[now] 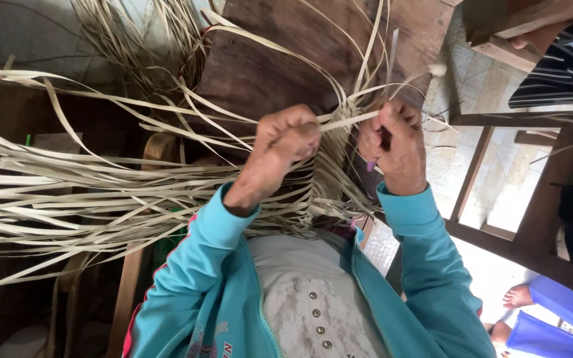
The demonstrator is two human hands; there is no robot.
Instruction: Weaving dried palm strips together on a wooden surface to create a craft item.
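Observation:
My left hand [285, 142] is closed around a pale flat reed strip [349, 120], which runs across to my right hand [396, 142]. My right hand is closed on the same strip and also grips a small tool with a purple end [371, 165]. Both hands are raised in front of a woven bundle of strips [329, 179] that hangs down toward my lap. Teal sleeves cover both forearms.
Many long loose reed strips [67, 192] fan out to the left. A dark wooden board [280, 59] lies behind the hands. Wooden frame bars [492, 238] stand at the right. Another person's bare foot [517, 296] and blue garment are at the lower right.

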